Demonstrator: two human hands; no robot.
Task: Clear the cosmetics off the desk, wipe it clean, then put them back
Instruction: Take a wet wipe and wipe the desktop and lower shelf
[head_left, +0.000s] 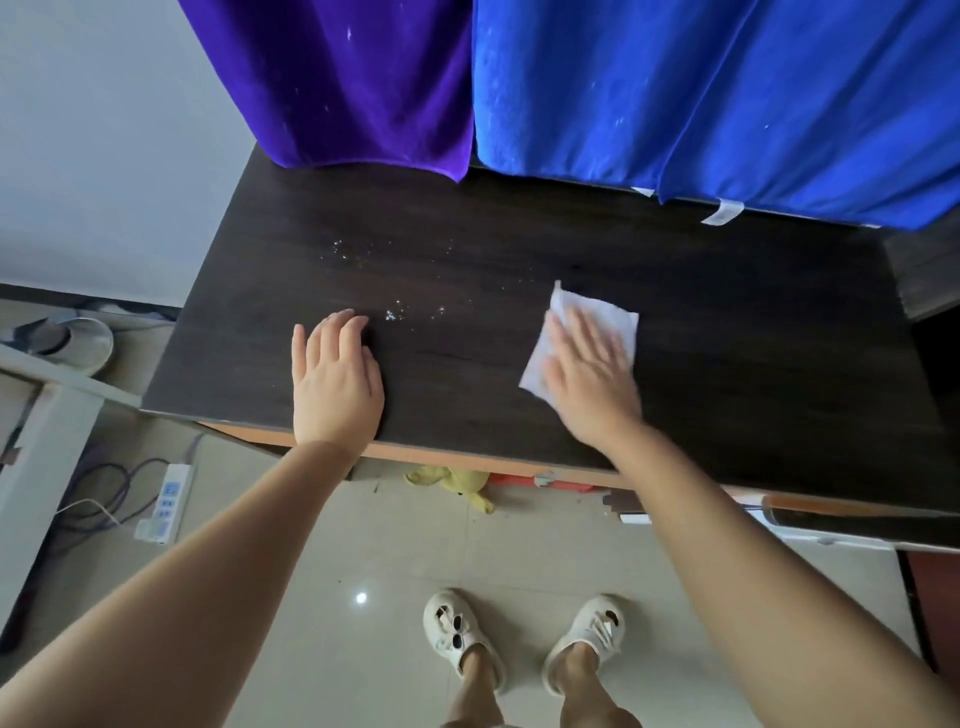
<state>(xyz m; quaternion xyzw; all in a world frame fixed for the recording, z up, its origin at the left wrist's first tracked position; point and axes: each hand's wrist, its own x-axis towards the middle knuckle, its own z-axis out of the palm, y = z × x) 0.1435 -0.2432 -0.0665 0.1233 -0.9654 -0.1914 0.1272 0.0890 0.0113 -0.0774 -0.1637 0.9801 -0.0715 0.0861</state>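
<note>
The dark wood desk carries no cosmetics in this view. My right hand lies flat, fingers spread, pressing a white wipe onto the desk right of centre. My left hand rests palm down near the front edge, left of centre, holding nothing. Small glistening droplets are scattered on the desk just beyond my left fingertips, and more droplets lie further back.
A purple cloth and a blue cloth hang over the desk's far edge. On the floor lie a power strip with cables at left, a yellow object under the desk, and my feet in white sandals.
</note>
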